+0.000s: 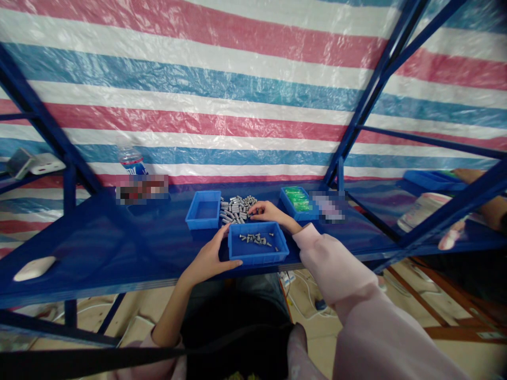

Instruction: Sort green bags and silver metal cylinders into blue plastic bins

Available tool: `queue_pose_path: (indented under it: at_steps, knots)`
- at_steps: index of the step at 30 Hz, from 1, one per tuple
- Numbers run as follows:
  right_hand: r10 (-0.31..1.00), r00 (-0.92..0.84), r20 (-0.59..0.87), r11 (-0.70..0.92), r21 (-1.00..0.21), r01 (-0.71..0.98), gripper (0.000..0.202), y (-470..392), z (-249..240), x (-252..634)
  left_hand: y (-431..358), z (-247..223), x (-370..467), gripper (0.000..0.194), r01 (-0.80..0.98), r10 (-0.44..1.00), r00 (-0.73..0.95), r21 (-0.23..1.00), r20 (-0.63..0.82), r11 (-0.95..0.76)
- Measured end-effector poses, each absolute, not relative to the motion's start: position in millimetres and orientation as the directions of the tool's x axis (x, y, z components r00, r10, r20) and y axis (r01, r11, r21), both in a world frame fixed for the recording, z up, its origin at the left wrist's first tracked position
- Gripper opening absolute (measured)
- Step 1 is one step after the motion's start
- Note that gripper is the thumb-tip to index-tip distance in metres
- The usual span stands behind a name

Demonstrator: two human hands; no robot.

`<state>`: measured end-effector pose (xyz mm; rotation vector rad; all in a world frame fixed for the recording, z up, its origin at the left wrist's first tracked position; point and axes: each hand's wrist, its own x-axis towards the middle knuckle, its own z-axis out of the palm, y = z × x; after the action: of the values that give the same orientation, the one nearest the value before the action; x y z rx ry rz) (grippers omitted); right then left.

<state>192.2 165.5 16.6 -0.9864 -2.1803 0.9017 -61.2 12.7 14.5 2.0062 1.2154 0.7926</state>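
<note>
A blue bin with several small metal screws inside stands near the table's front edge. My left hand rests at its left side, thumb along the front wall and fingers at the back left corner. Behind the bin lies a heap of silvery metal cylinders. My right hand is at the right side of this heap, fingers curled together over the pieces; what they hold is too small to make out. An empty blue bin sits left of the heap.
A blue bin of green packets stands to the right. At the back left is a plastic bottle, and a white mouse-like object lies far left. Blue frame posts rise behind. Another person's arm shows at far right.
</note>
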Motion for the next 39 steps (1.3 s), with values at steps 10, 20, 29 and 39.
queue_pose_path:
  at_steps: [10,20,29,39]
  knots:
    - [0.805,-0.557,0.202,0.516,-0.702,0.491,0.019,162.0,19.2,190.8,12.8,14.6,-60.8,0.101,0.498,0.912,0.378,0.794,0.161,-0.347]
    - [0.813,-0.563,0.149,0.454,-0.767,0.454,0.026,164.5,17.4,192.9,12.6,13.7,-61.3,0.100,0.502,0.906,0.385,0.783,0.178,-0.367]
    - [0.792,-0.610,0.012,0.231,-0.931,0.282,0.036,147.1,50.6,198.8,12.8,13.8,-61.6,0.099,0.509,0.907,0.386,0.782,0.166,-0.360]
    - [0.544,-0.831,-0.119,0.178,-0.951,0.252,0.028,135.7,65.5,205.7,11.3,16.2,-61.7,0.105,0.511,0.907,0.385,0.778,0.172,-0.365]
